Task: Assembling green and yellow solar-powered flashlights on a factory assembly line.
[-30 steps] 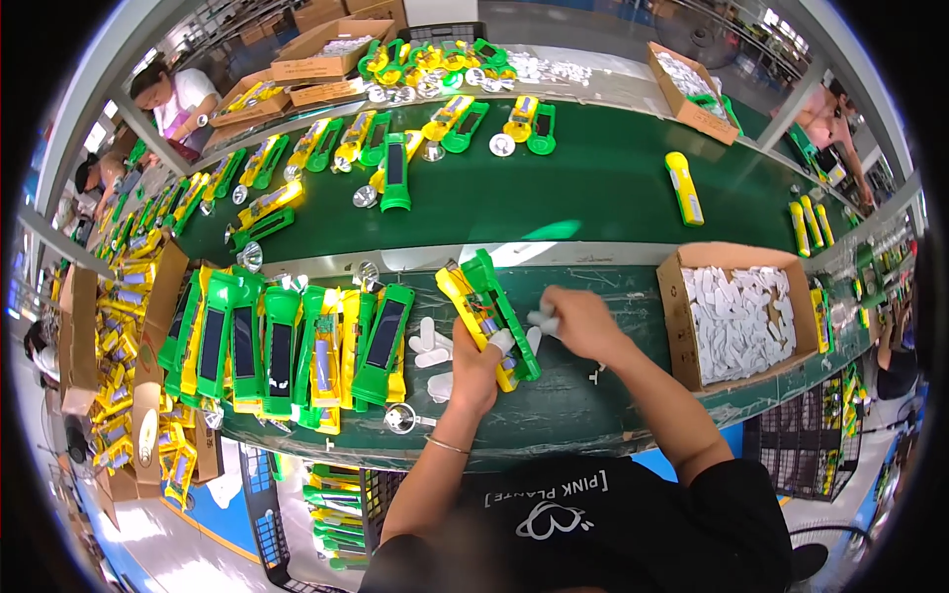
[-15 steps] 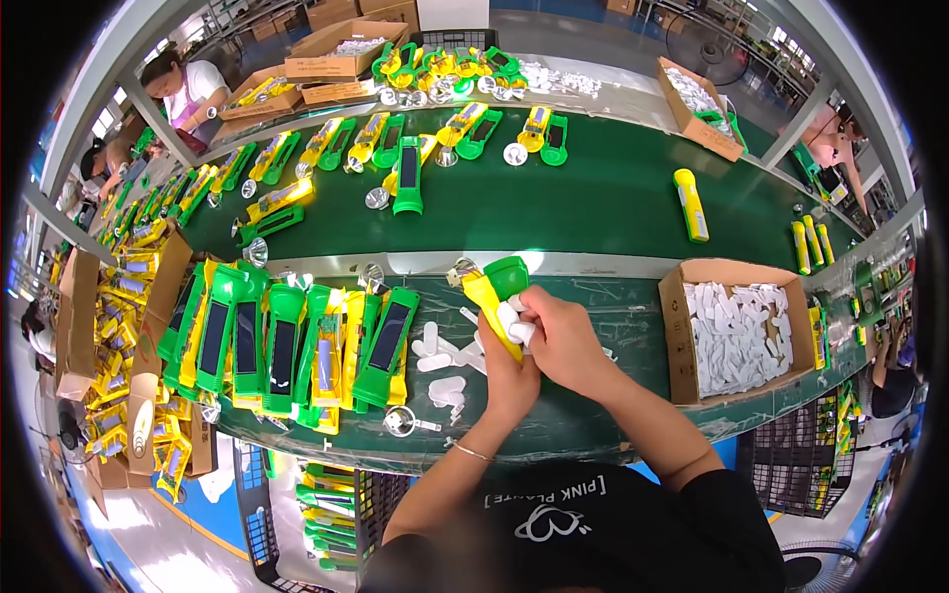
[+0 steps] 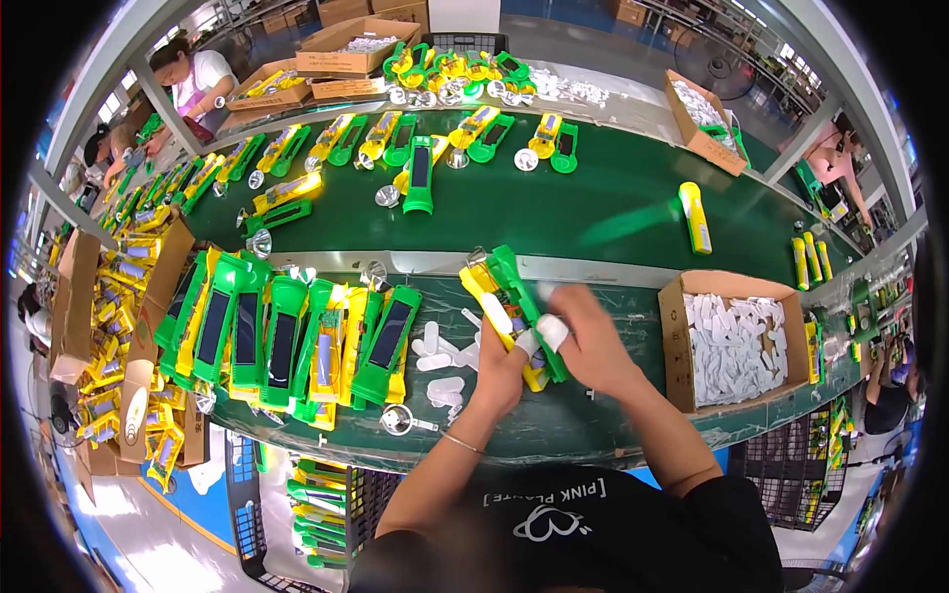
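Observation:
My left hand [image 3: 501,371] is closed round a yellow flashlight half [image 3: 480,284], with a white oblong piece [image 3: 495,312] lying on it. Along its right side lies a green flashlight shell [image 3: 511,277], turned so its inner side shows in part. My right hand [image 3: 593,346] is at the shell's right edge, its white-covered thumb against it; its fingers are smeared by motion, so their grip is unclear. The left thumb has a white cover too. Left of my hands, loose white pieces [image 3: 432,341] and a reflector with a lead [image 3: 397,420] lie on the bench.
At left, several green-and-yellow flashlights with dark panels [image 3: 282,341] lie side by side, beside a carton of yellow parts [image 3: 163,296]. A carton of white pieces [image 3: 675,331] stands right. Beyond runs a green belt [image 3: 613,188] bearing flashlight parts. A co-worker [image 3: 198,79] sits far left.
My right hand has moved right and slightly down, away from the yellow half. The green shell, before mostly behind the yellow half, now lies along its right side. The white piece shows uncovered.

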`<state>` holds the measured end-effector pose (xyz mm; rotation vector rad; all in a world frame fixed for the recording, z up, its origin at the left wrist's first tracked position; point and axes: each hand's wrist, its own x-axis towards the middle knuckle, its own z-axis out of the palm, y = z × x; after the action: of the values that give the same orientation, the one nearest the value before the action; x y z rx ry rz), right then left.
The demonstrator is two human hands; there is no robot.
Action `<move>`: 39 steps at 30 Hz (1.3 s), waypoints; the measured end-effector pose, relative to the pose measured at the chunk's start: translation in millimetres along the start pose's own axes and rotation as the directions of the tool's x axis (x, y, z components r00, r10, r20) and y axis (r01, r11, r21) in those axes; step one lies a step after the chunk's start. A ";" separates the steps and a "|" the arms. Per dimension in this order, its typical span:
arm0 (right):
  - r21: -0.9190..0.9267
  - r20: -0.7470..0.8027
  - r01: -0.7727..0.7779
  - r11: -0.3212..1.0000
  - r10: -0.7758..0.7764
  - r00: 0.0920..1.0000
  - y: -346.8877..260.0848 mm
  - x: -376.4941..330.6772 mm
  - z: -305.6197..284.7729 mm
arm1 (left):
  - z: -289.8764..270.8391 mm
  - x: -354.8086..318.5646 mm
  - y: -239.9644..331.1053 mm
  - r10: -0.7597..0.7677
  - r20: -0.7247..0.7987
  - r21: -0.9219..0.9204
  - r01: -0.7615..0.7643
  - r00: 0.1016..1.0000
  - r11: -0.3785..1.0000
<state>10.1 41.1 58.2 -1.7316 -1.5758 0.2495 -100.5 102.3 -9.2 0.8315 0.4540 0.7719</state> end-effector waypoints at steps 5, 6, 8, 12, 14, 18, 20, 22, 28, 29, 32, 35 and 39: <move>0.094 0.130 -0.102 0.990 0.090 0.987 1.6 -12.0 13.4 | 1.9 -1.6 4.1 -0.012 0.027 -0.180 0.017 1.000 0.984; 0.118 0.152 -0.189 0.975 0.170 0.974 0.2 -12.7 13.2 | 1.0 -3.1 3.5 -0.027 0.047 -0.198 0.035 0.999 0.980; 0.189 0.138 -0.211 0.959 0.187 0.973 1.8 -12.5 10.8 | -0.6 -3.0 6.5 -0.037 0.068 -0.217 0.051 0.997 0.975; 0.318 0.081 -0.239 0.917 0.225 0.971 9.1 -16.2 7.4 | -6.8 -3.2 10.9 -0.026 0.188 -0.365 0.095 0.982 0.926; 0.297 0.077 -0.282 0.912 0.271 0.959 4.3 -16.0 2.9 | -9.6 -4.6 9.5 -0.039 0.206 -0.346 0.111 0.978 0.932; 0.307 0.073 -0.285 0.908 0.276 0.958 -0.5 -19.6 9.5 | -0.3 -10.5 15.7 -0.029 0.134 -0.354 0.075 0.991 0.932; 0.203 -0.021 -0.233 0.951 0.242 0.970 7.1 -24.5 18.9 | 5.0 -11.8 17.1 -0.044 0.062 -0.354 0.064 0.997 0.933; 0.158 -0.053 -0.201 0.967 0.211 0.976 6.6 -30.1 27.3 | 7.6 -12.0 12.4 -0.027 -0.002 -0.338 0.024 1.000 0.941; 0.135 -0.064 -0.166 0.977 0.176 0.982 -0.4 -30.6 31.0 | 11.4 -13.9 9.2 0.065 -0.130 -0.156 -0.086 0.989 0.984; 0.120 -0.079 -0.130 0.984 0.140 0.987 -0.5 -30.2 28.9 | 11.2 -15.2 9.0 0.065 -0.130 -0.155 -0.085 0.989 0.984; 0.083 -0.086 -0.072 0.994 0.079 0.993 -5.7 -29.0 24.9 | 8.8 -19.1 11.4 0.098 -0.045 -0.032 -0.099 0.994 0.995; 0.106 -0.079 -0.057 0.993 0.065 0.995 -7.5 -28.7 27.4 | 10.1 -21.2 19.4 0.101 0.041 -0.033 -0.099 0.994 0.995; 0.137 -0.117 -0.034 0.990 0.051 0.992 -10.9 -28.4 29.8 | 7.2 -21.9 19.6 0.050 0.053 -0.070 -0.046 0.997 0.996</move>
<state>-22.5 26.4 35.0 -1.6456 -1.4040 0.2619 -118.5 90.7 12.2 0.7999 0.3576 0.8032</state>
